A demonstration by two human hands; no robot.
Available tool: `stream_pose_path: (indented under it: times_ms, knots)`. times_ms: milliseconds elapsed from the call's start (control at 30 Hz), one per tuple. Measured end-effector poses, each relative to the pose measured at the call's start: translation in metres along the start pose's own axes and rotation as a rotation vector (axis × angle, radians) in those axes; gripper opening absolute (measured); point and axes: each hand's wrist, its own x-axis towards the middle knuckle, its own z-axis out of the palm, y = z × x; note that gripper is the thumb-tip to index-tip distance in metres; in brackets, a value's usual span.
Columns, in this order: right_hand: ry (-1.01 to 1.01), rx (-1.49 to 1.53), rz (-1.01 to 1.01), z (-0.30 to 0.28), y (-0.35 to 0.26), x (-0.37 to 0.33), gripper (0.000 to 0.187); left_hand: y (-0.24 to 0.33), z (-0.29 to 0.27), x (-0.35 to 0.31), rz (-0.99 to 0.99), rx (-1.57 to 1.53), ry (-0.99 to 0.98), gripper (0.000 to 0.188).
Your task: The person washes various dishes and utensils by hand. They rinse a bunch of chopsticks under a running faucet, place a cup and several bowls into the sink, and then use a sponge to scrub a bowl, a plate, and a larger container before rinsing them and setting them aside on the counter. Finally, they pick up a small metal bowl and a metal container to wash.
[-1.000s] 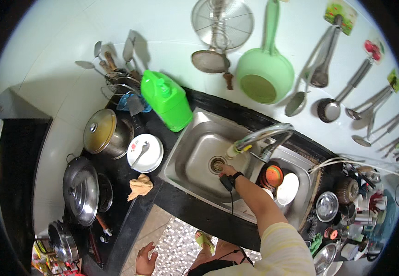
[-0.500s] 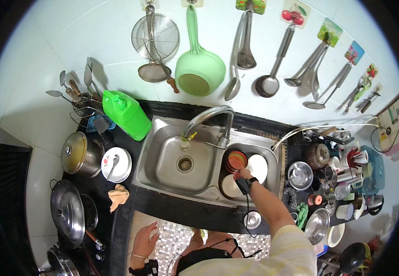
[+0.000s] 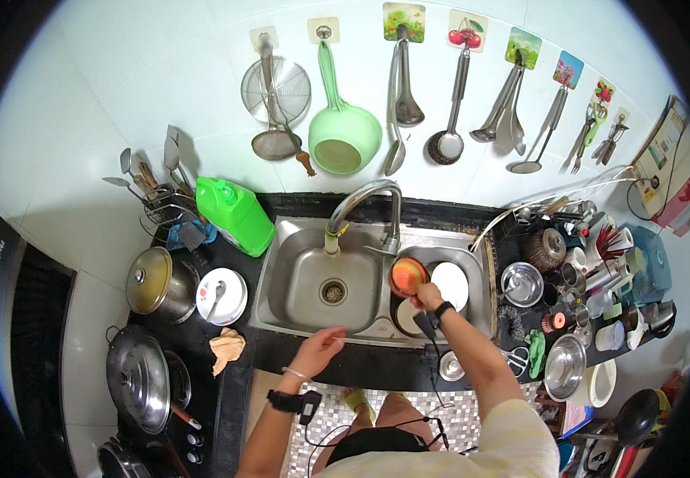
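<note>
My right hand is closed on an orange bowl-like dish with a greenish rim, tilted over the right basin. Its exact kind is hard to make out. Below and beside it in that basin lie a white plate and a pale bowl, the bowl partly hidden by my hand. My left hand is over the front edge of the sink, fingers stretched out, holding nothing. The steel sink's left basin has a curved faucet above it.
On the left counter stand a green jug, a lidded pot, stacked white plates and a beige cloth. Metal bowls, cups and scissors crowd the right counter. Ladles and a green dipper hang on the wall.
My right hand has lifted and tilted the orange dish from the right basin. My left hand has risen from beside my body to the sink's front edge. The view has shifted slightly.
</note>
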Motion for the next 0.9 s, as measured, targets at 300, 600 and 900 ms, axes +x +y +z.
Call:
stream_pose_path:
  times_ms: [300, 600, 900]
  knots:
    - [-0.38, -0.5, -0.234, 0.054, -0.054, -0.142, 0.036, 0.001, 0.059, 0.069, -0.409, -0.593, 0.24, 0.071]
    - [0.244, -0.897, -1.384, 0.078, -0.091, -0.059, 0.051, -0.033, 0.037, 0.069, -0.196, -0.875, 0.516, 0.044]
    - [0.065, -1.008, -1.128, 0.08, -0.078, -0.063, 0.032, -0.056, 0.016, 0.113, -0.18, -0.856, 0.678, 0.049]
